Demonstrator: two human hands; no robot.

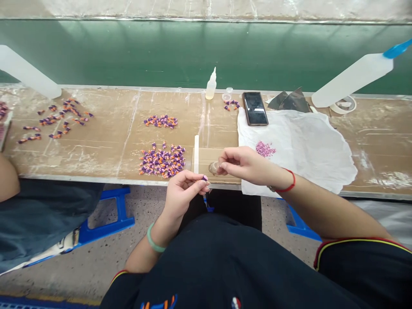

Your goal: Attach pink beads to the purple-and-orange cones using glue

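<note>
The left hand point(184, 189) pinches a purple piece point(205, 177), right of the pile point(163, 161). The right hand point(243, 163) has fingers narrow; whether they hold something, I cannot tell

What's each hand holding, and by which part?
Left hand: a small purple piece, pinched between thumb and fingers, one end exposed. Right hand: any hold cannot be told.

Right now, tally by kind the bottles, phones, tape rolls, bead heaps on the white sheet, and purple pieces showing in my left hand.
Large bottles: 2
Dropper bottle: 1
Phone: 1
Tape roll: 1
Bead heap on the white sheet: 1
Purple piece in your left hand: 1
Total: 7
</note>
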